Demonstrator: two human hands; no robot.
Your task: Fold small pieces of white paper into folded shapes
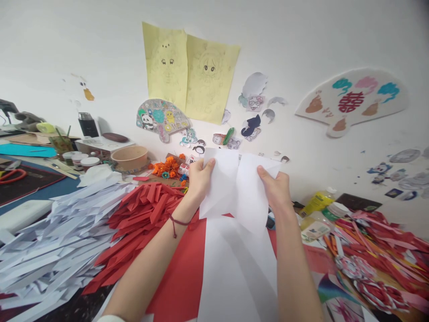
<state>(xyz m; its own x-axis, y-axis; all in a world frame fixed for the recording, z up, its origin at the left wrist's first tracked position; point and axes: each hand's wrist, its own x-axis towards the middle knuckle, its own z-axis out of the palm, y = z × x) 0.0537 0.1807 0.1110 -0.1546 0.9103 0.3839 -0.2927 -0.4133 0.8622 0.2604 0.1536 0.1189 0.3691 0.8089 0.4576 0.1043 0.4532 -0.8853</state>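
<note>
A white sheet of paper [223, 183] is raised in front of me, gripped from both sides. My left hand [200, 179] pinches its left edge, thumb on the near face. On the right side, my right hand [277, 188] has its thumb pressed on the paper in the same way. A split or crease runs down the middle; I cannot tell whether it is one folded sheet or two pieces. Below the hands lies a larger white sheet [231, 273] on top of red paper [182, 273].
Piles of folded white strips [63, 237] and red strips [147, 210] spread to the left. Orange flowers [169, 165] and a round tub [130, 157] stand behind. To the right are a yellow bottle [318, 201] and coloured ribbons [385, 250]. The wall [278, 31] rises close behind.
</note>
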